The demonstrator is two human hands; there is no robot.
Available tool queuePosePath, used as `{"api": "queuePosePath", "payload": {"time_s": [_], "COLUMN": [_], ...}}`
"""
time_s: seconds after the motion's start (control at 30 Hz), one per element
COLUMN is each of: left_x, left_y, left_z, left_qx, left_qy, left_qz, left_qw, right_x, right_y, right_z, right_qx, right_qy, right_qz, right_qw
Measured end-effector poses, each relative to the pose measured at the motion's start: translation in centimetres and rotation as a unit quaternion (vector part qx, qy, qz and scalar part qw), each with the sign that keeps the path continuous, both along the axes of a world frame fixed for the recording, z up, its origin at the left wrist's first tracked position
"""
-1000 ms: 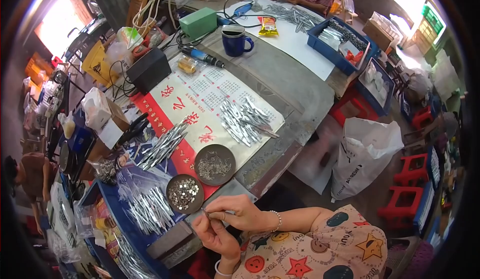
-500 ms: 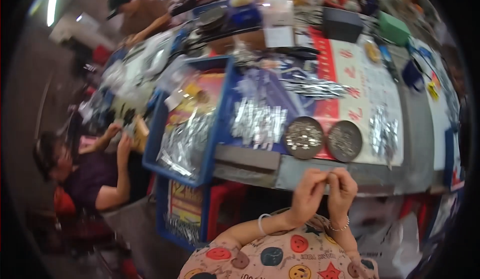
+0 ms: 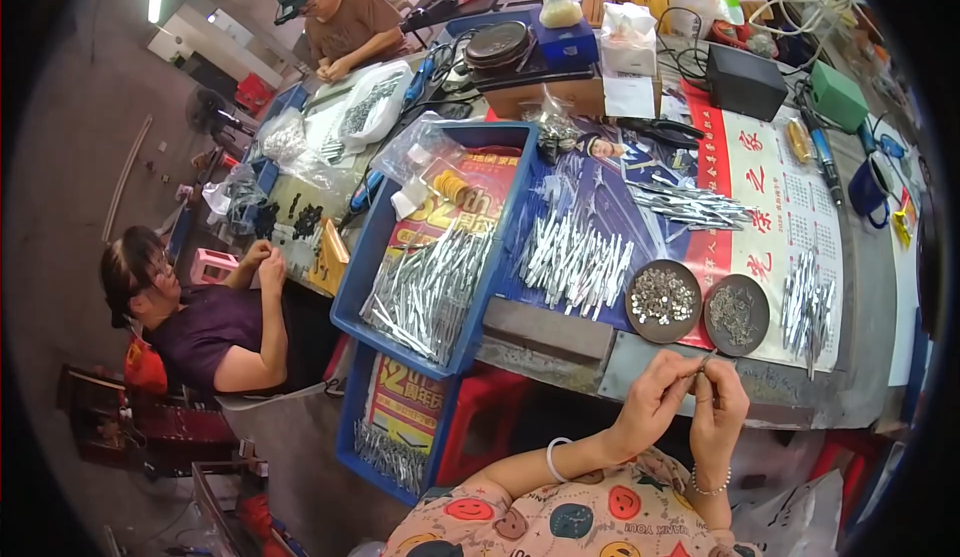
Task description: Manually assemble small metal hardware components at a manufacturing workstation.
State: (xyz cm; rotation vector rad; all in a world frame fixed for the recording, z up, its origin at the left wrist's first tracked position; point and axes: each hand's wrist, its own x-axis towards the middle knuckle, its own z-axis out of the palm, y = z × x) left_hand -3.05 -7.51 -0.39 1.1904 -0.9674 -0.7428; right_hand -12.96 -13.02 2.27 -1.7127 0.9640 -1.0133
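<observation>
My left hand [image 3: 655,403] and my right hand [image 3: 718,412] meet at the table's front edge, fingertips pinched together. Between them sits something small; a thin metallic tip shows, but its kind is too small to make out. Just beyond my hands are two round dark dishes: the left dish [image 3: 640,329] holds small shiny round pieces, the right dish [image 3: 762,335] holds tiny grey metal parts. Right of the dishes lies a bunch of slim silvery metal strips [image 3: 808,302]. More silvery strips [image 3: 575,262] are spread to the left, and another pile [image 3: 690,205] lies farther back.
A blue tray [image 3: 345,302] of metal strips stands at left, with a second blue tray [image 3: 350,462] below it. A blue mug [image 3: 868,192], a black box [image 3: 745,82] and a green box [image 3: 838,97] stand at the back right. Two people [image 3: 215,327] work at left.
The whole view has shifted, so the table and my hands appear farther right and lower, and the picture is sharper. My hands stay pinched together before the dishes.
</observation>
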Motion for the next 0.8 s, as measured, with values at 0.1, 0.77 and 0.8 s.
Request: {"api": "queuePosePath", "payload": {"time_s": [0.1,0.77,0.8], "left_x": [0.6,-1.5,-1.5], "left_y": [-0.1,-1.8,-1.4], "left_z": [-0.3,0.3,0.0], "left_qx": [0.018,-0.003,-0.002], "left_qy": [0.020,-0.137,-0.141], "left_qz": [-0.049,-0.008,0.010], "left_qw": [0.998,0.991,0.990], "right_x": [-1.0,-3.2,-2.8], "right_y": [-1.1,-2.4,-2.3], "right_z": [0.7,-2.2,-1.6], "right_qx": [-0.017,0.235,0.249], "right_qy": [0.042,-0.138,-0.136], "right_qz": [0.051,0.040,0.037], "right_qw": [0.998,0.961,0.958]}}
